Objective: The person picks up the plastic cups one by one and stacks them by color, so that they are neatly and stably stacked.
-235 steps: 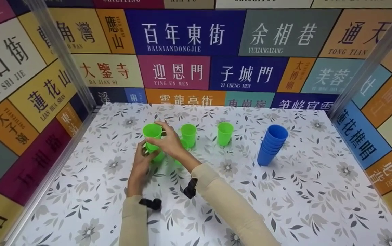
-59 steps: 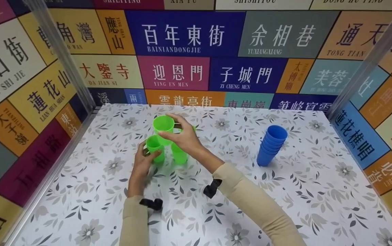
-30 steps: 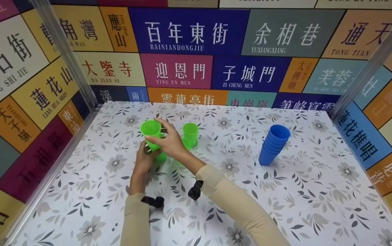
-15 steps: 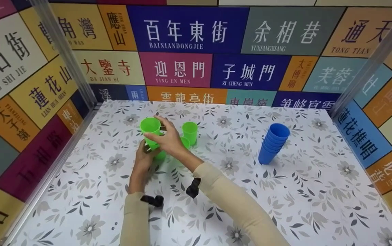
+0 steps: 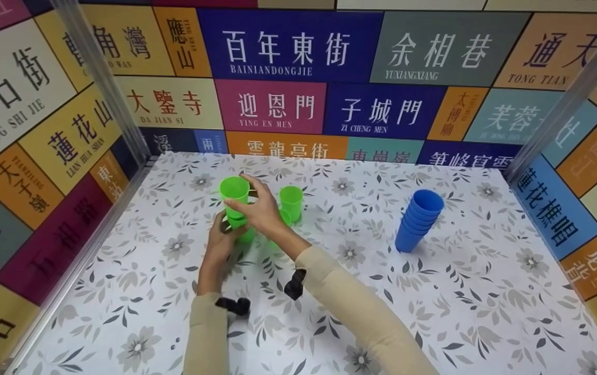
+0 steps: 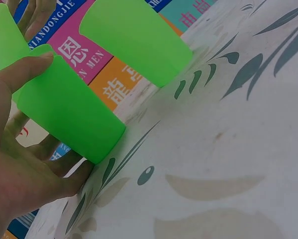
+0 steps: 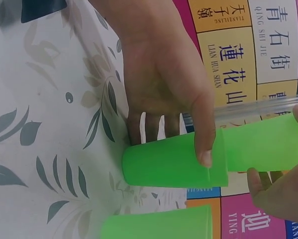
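My left hand grips a green plastic cup, its thumb at the rim and its fingers curled round the side. That cup stands upright, its base at the table. Above it, my right hand holds another green cup between thumb and fingers. The upper cup's narrow end sits in the lower cup's mouth, with most of its wall still showing in the right wrist view. Two more green cups stand just to the right: one cup farther back, and a nearer cup partly hidden by my right wrist.
A stack of several nested blue cups stands on the right side of the table. The floral-patterned tabletop is bounded by sign-covered panels at the back and both sides.
The green cup formerly standing at the row's right end is gone from there. My right hand brought a cup leftward over the left-held one; in the last half second it shifted slightly right.
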`<action>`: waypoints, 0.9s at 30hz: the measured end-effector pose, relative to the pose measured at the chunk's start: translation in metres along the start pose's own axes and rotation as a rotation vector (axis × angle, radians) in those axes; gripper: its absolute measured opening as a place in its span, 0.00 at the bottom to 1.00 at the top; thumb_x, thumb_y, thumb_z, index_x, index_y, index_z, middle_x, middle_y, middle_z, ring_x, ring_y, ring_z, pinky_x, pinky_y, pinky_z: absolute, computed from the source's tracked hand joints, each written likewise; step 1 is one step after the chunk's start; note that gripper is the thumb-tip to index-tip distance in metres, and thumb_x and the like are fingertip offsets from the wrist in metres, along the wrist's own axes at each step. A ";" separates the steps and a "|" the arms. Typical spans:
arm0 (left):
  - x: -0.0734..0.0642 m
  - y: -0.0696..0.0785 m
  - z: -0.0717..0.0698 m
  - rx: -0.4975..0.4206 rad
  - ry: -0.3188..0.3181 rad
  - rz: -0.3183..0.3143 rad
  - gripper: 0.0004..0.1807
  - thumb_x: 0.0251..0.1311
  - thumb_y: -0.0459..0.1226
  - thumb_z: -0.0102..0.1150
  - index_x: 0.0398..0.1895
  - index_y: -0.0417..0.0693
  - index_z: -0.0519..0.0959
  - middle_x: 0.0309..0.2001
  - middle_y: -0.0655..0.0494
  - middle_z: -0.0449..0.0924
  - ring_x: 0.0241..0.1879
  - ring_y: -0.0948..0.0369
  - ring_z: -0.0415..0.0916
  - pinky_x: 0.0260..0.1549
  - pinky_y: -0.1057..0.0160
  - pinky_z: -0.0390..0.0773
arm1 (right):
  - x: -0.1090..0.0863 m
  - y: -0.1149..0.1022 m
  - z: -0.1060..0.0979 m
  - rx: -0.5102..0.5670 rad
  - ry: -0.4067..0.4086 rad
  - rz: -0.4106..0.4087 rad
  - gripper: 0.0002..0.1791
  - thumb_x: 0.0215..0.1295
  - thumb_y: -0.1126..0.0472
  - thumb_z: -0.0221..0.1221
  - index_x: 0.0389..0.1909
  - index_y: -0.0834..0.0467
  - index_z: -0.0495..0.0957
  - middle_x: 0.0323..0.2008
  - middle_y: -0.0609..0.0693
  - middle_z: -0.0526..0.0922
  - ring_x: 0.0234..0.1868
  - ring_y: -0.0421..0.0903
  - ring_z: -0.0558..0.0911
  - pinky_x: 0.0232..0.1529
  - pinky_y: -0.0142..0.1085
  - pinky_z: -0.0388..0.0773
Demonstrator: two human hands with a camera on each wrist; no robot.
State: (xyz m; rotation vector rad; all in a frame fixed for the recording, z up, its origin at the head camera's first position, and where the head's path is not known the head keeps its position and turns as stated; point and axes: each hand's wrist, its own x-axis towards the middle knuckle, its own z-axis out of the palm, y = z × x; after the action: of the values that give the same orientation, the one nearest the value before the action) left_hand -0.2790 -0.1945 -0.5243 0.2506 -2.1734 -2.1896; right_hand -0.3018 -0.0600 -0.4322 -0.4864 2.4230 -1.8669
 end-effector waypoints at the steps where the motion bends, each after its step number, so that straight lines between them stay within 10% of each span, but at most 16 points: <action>1: 0.002 -0.004 0.000 0.005 0.008 -0.001 0.40 0.63 0.39 0.66 0.76 0.56 0.58 0.75 0.44 0.61 0.74 0.46 0.60 0.72 0.47 0.64 | 0.000 0.001 0.000 0.002 0.002 0.002 0.41 0.60 0.47 0.70 0.73 0.45 0.65 0.72 0.51 0.68 0.68 0.50 0.72 0.66 0.46 0.73; 15: 0.002 -0.007 -0.002 0.017 0.022 -0.014 0.41 0.62 0.41 0.67 0.76 0.56 0.58 0.75 0.43 0.62 0.73 0.46 0.63 0.71 0.47 0.66 | -0.003 0.013 -0.014 0.002 -0.074 0.021 0.41 0.63 0.50 0.68 0.75 0.50 0.62 0.71 0.56 0.67 0.72 0.55 0.69 0.68 0.48 0.72; 27: 0.003 -0.006 0.000 0.009 0.016 -0.005 0.40 0.62 0.38 0.67 0.75 0.56 0.59 0.74 0.44 0.62 0.74 0.45 0.61 0.73 0.46 0.62 | 0.008 0.018 -0.068 -0.101 0.012 -0.045 0.35 0.64 0.50 0.67 0.71 0.51 0.68 0.69 0.55 0.70 0.72 0.55 0.67 0.71 0.51 0.68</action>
State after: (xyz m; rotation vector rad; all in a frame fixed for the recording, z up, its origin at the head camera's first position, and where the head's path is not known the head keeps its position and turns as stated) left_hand -0.2812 -0.1949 -0.5309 0.2736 -2.1769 -2.1737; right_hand -0.3291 0.0059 -0.4295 -0.5419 2.5442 -1.7754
